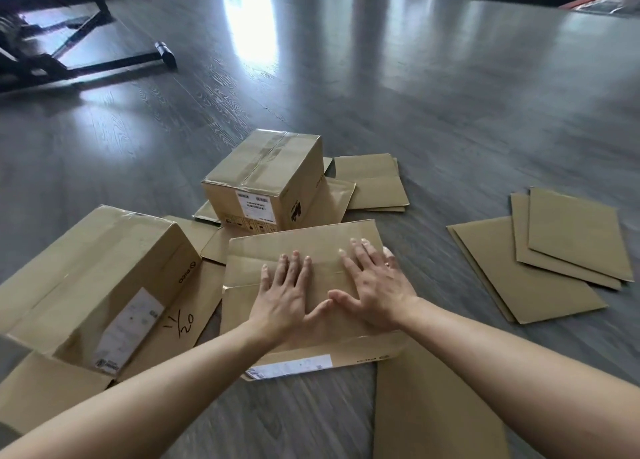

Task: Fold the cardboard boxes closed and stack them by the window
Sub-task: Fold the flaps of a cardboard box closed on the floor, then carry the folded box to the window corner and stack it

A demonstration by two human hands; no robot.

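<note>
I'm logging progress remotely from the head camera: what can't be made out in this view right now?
- Window: outside the head view; only glare on the floor.
- Flap seam of the box being pressed: covered by the left hand and right hand.
- Labels on the taped box and the tipped box: print too small.
- Loose sheet: cut off by the bottom edge.

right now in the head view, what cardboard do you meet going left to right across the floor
open box with the handwriting → flat box under both hands → loose flat sheets
</note>
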